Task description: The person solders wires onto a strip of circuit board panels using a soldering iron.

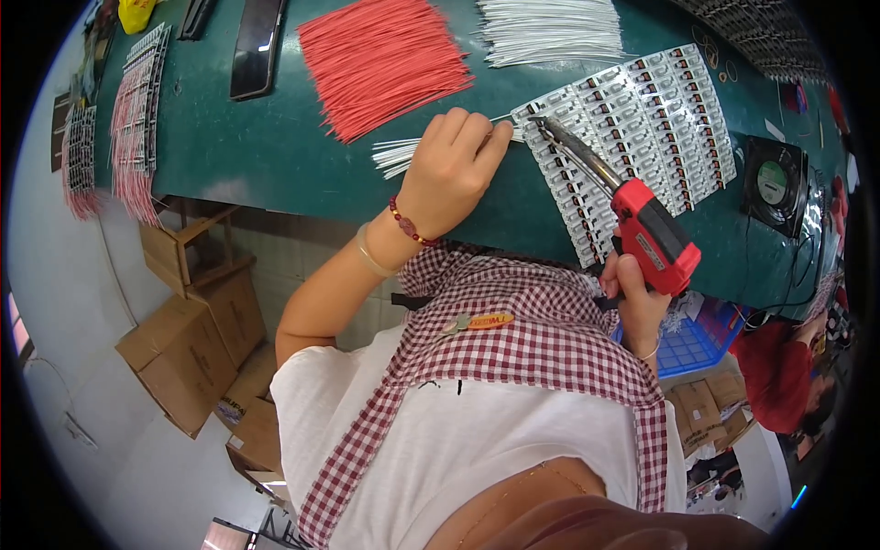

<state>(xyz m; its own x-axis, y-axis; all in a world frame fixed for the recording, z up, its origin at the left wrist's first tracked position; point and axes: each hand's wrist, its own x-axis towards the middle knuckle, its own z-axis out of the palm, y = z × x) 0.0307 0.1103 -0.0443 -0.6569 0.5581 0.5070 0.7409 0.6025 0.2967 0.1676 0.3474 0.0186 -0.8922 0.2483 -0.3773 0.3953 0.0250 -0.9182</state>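
Note:
My left hand is closed on a few thin white wires, their loose ends fanning out to its left. One wire runs from my fingertips to the left edge of a panel of small circuit boards, which lies on the green table. A red and black soldering gun is gripped in my right hand. Its metal tip reaches the panel's upper left corner, close to the end of that wire. Whether tip and wire touch is too small to tell.
Beyond my hands lie a pile of red wires and a pile of white wires. A dark phone and wired board strips are at left. A black fan stands at right, above a blue crate. Cardboard boxes sit below.

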